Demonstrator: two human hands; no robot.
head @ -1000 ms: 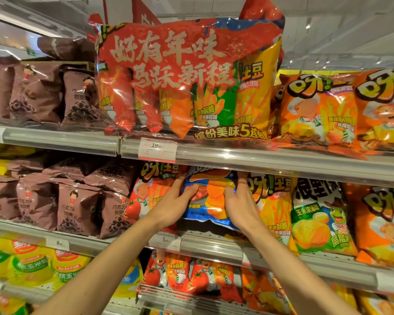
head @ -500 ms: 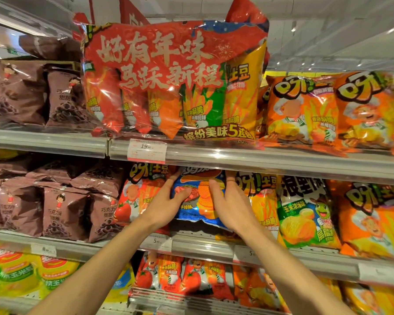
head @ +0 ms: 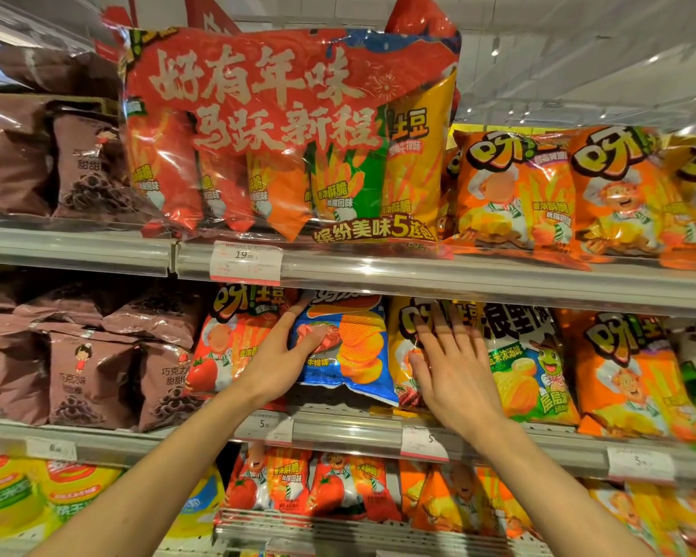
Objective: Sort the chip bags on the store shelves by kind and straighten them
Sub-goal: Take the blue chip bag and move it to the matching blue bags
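Blue chip bag (head: 344,347) stands on the middle shelf (head: 350,430), directly under the shelf rail carrying the 19.90 price tag (head: 246,262). It leans slightly, lower edge jutting over the shelf lip. It is the only blue bag in a row of orange and yellow ones, so judged misplaced by kind.

Left hand (head: 276,361) holds the blue bag's left edge: thumb across the front, fingers apparently behind, between it and the tomato-flavour bag (head: 228,347) just left of it. Grip closed on the bag.

Right hand (head: 453,367): a second ago it clasped the blue bag's right edge, both hands framing the bag. Now it has let go and lies flat, fingers straight and spread, on the yellow bag (head: 408,347) just right of the blue one. Grip open, pressing only. Fingertips are motion-blurred.

Reading: the blue bag is now carried by one hand, and the right hand appears to be pushing the neighbours aside or steadying them, either to free the blue bag for removal or to straighten the row.

Further right of the blue bag: a green-and-yellow corn bag (head: 527,367), then orange bags. Left: brown chocolate-ring bags (head: 89,371). Above it sits a large red multipack (head: 290,130).

Sorting looks early; kinds are mixed on this shelf.
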